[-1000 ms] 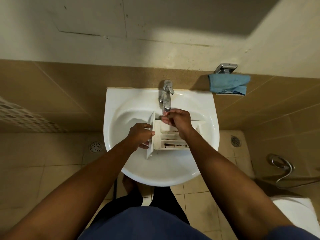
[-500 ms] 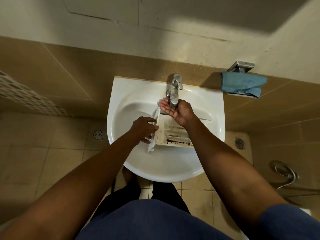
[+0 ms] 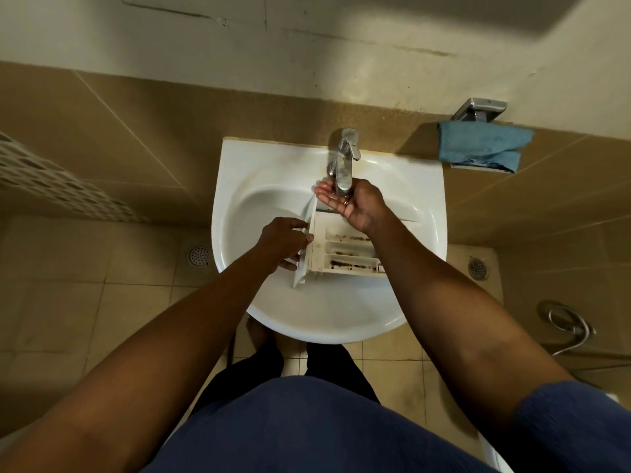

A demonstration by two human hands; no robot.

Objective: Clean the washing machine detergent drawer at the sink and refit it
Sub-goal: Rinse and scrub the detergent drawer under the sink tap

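The white detergent drawer (image 3: 341,250) is held inside the basin of the white sink (image 3: 423,186), just in front of the chrome tap (image 3: 344,165), with its front panel turned to the left of the tap and its compartments facing up. Dark residue is seen along the dividers of the compartments. The front panel is gripped by the left hand (image 3: 285,242): its fingers (image 3: 297,225) are curled over the panel's outer face and the thumb is pressed against the inner side, so the drawer is pinched between them. The right hand (image 3: 355,204) is cupped palm up directly under the spout of the tap, just above the back end of the drawer; its fingers (image 3: 324,191) are held together and slightly curved, with nothing grasped, and a ring is seen on one of them. Whether water is running cannot be told. A folded blue cloth (image 3: 485,148) is laid on a small wall holder to the right of the tap, well apart from the drawer.
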